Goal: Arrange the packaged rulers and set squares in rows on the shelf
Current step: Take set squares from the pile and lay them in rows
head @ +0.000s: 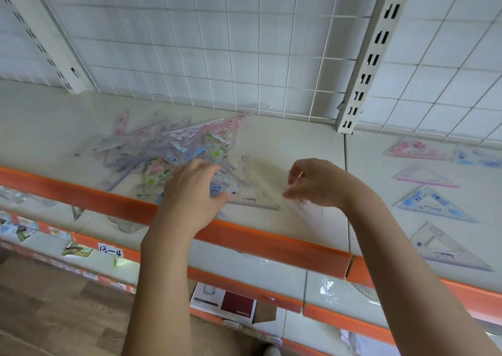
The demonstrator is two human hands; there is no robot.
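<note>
Left hand (194, 186) rests with loosely spread fingers on the jumbled pile of packaged rulers and set squares (173, 149) lying on the shelf (298, 143), touching the top packs without clearly gripping one. Right hand (315, 183) is curled, pinching the edge of a clear plastic sleeve (271, 182) beside the pile. These packs look light, flat and stiff, their wrapping slippery; taking one by an edge or corner seems best. Five set squares (432, 203) already lie apart further right.
</note>
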